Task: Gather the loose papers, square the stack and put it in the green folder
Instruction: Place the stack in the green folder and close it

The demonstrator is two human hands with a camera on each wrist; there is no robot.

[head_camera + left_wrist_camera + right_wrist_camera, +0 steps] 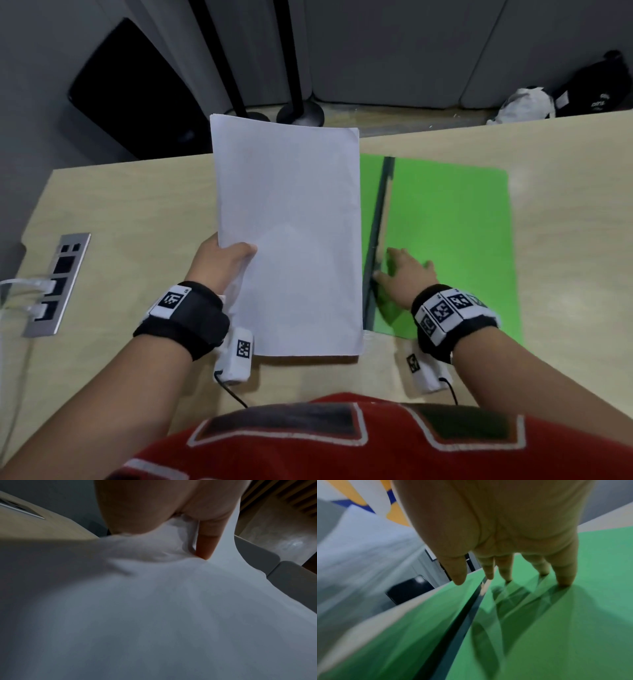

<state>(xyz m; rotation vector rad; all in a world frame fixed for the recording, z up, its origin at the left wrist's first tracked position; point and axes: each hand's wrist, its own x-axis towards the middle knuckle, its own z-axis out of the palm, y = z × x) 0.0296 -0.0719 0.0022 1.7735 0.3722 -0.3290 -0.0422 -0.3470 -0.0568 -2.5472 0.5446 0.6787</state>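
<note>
A squared stack of white papers hangs above the table, and my left hand grips its left edge, thumb on top. From the left wrist, the paper stack fills the view, with my fingers beneath it. The green folder lies open on the table to the right, a dark spine strip down its middle, its left half mostly hidden behind the papers. My right hand lies flat on the folder beside the spine, fingers straight and spread.
The light wooden table has a metal socket panel with white cables plugged in at the left. Beyond the far edge stand black pole bases; a black bag and a white bundle lie at the back right.
</note>
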